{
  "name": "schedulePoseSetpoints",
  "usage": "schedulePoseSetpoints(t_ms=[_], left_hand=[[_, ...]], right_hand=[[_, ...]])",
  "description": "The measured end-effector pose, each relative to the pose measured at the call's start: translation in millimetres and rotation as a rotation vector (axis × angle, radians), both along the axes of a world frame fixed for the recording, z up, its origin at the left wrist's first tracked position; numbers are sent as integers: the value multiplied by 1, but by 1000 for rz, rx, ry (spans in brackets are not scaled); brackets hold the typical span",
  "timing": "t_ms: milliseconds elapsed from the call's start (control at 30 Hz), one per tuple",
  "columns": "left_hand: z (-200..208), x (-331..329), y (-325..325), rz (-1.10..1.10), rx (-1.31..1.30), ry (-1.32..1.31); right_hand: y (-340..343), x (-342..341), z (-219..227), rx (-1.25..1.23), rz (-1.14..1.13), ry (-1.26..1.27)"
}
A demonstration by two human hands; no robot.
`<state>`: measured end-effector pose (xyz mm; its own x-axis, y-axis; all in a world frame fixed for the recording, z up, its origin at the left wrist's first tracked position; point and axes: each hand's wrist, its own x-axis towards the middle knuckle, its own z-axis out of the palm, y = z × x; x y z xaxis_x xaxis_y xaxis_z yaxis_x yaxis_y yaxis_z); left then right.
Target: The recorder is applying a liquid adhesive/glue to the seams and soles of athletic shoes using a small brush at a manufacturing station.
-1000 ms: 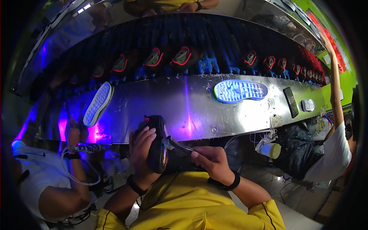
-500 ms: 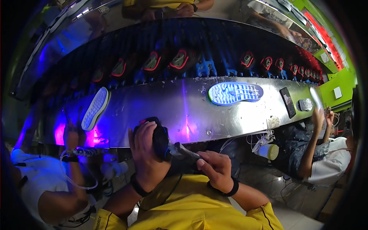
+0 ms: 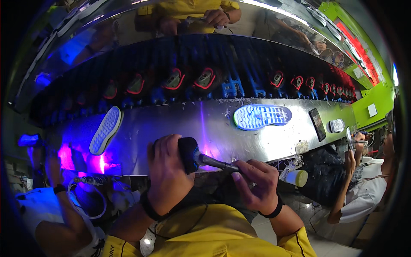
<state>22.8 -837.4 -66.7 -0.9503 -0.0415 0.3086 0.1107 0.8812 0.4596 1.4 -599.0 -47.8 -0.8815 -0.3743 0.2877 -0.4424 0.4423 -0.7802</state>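
My left hand (image 3: 169, 177) is wrapped round a black, rounded thing that looks like a shoe (image 3: 187, 152), held up over the bench's near edge. Most of it is hidden behind my fingers. My right hand (image 3: 260, 185) grips the grey handle of a slim, brush-like tool (image 3: 218, 163). The tool's end touches or nearly touches the shoe's right side; its tip is too small to make out. Beyond my hands, a white and blue shoe sole (image 3: 262, 117) lies tread up on the metal bench (image 3: 171, 122). Another pale sole (image 3: 105, 129) lies at the left.
Behind the bench runs a dark rack (image 3: 239, 60) carrying several dark shoes with red-edged openings. A phone (image 3: 317, 124) and a small silvery object (image 3: 337, 125) lie at the right. Co-workers sit on both sides. A pale tub (image 3: 296, 177) stands below the bench's right edge.
My right hand has moved right, and the tool now points more level toward the shoe. The shoe has turned slightly in my left hand. The whole view has tilted upward a little.
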Motion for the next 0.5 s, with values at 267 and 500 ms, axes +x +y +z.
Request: schedulePoseSetpoints(t_ms=[267, 500], left_hand=[[-4, -18, -33, -1, 59, -59], [6, -37, -55, 37, 99, -331]], right_hand=[[-32, -31, -44, -234, 81, -104], [-58, -30, -84, -323, 61, -184]])
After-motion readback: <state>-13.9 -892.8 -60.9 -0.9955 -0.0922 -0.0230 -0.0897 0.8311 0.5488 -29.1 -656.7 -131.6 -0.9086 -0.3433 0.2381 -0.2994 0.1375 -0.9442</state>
